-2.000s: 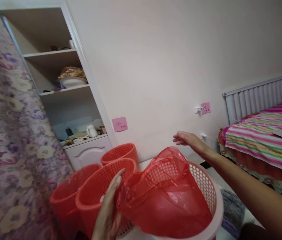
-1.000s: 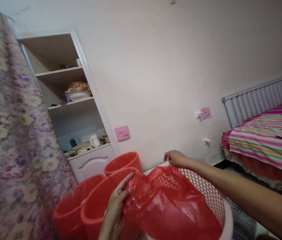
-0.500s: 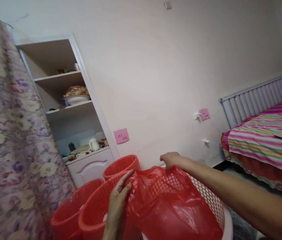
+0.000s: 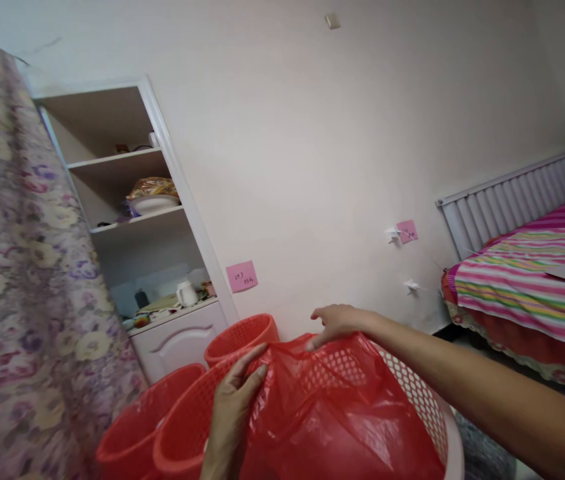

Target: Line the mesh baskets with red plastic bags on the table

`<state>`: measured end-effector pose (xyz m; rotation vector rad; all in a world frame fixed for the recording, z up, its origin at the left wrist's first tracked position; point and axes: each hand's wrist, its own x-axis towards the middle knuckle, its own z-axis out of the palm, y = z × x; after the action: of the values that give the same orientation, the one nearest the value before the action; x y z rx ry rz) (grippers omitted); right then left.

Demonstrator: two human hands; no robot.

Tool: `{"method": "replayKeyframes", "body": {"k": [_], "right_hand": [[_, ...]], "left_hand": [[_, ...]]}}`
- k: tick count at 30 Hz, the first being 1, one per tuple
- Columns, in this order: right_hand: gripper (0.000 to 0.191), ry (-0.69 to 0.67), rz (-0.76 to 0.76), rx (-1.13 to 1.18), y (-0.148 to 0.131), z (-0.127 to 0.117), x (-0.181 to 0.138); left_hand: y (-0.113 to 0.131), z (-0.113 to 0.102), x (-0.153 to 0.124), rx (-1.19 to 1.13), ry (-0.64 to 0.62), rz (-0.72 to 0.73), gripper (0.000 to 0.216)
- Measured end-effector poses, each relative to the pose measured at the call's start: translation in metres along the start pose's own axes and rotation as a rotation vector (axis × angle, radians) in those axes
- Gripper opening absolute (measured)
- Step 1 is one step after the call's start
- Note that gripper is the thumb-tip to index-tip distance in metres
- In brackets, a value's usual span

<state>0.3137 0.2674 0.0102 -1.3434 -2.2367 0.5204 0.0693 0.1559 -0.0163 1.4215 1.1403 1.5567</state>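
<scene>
- Pale pink wall [image 4: 312, 147] fills the background, and low against it stands a white mesh basket [image 4: 425, 393], the landmark here.
- Over that basket lies a red plastic bag [image 4: 342, 420], loose and crinkled, draped across its mouth and near side; its long axis seems to run from the near left edge up toward the far rim.
- On the left edge of the basket, the left hand [image 4: 229, 413] has thumb and fingers closed on a fold of the bag, likely to keep the film from sliding.
- At the far rim, the right hand [image 4: 335, 321] rests palm down with fingers pressed on the bag's top edge; whether it pinches the film I cannot tell. The hands are well apart, which holds the bag stretched between them.
- Just left of the basket sit three red baskets [image 4: 182, 413], close together and touching.
- Further left of the basket hangs a flowered curtain [image 4: 17, 300], and behind the red ones is a white shelf unit [image 4: 137, 227] with a bowl and a small jug.
- Right of the basket stands a bed [image 4: 527, 280] with a striped cover; two pink notes [image 4: 241, 276] are stuck on the wall above.
</scene>
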Motion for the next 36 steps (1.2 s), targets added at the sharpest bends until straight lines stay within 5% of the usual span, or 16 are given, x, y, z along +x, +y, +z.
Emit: {"method": "replayKeyframes", "body": {"k": [4, 7, 12, 17, 21, 25, 29, 33, 36], "right_hand": [[0.023, -0.014, 0.165, -0.085, 0.009, 0.016, 0.008], [0.012, 0.118, 0.163, 0.004, 0.036, 0.011, 0.008], [0.013, 0.365, 0.124, 0.402, 0.077, -0.007, -0.006], [0.003, 0.487, 0.092, 0.87, 0.108, 0.001, -0.026], [0.013, 0.607, 0.056, 1.126, 0.124, 0.006, -0.036], [0.022, 0.68, 0.008, 1.257, 0.127, -0.005, -0.045], [0.027, 0.721, -0.044, 1.278, 0.124, -0.024, -0.058], [0.025, 0.824, -0.097, 1.173, 0.112, -0.043, -0.086], [0.026, 0.816, -0.177, 0.987, 0.088, -0.052, -0.118]], "left_hand": [[0.003, -0.005, -0.003, 0.047, 0.033, 0.046, 0.05], [0.001, -0.018, -0.001, 0.043, 0.055, 0.05, 0.048], [-0.004, -0.044, 0.002, 0.076, 0.095, 0.075, 0.049], [-0.006, -0.068, -0.002, 0.11, 0.178, 0.084, 0.059], [-0.006, -0.078, -0.01, 0.245, 0.16, 0.048, 0.061], [-0.001, -0.082, -0.014, 0.31, 0.021, -0.036, 0.059], [0.018, -0.074, -0.015, 0.166, 0.161, -0.015, 0.061], [0.036, -0.059, -0.025, 0.178, 0.316, 0.144, 0.049], [0.037, -0.05, -0.038, 0.388, 0.213, 0.267, 0.044]]}}
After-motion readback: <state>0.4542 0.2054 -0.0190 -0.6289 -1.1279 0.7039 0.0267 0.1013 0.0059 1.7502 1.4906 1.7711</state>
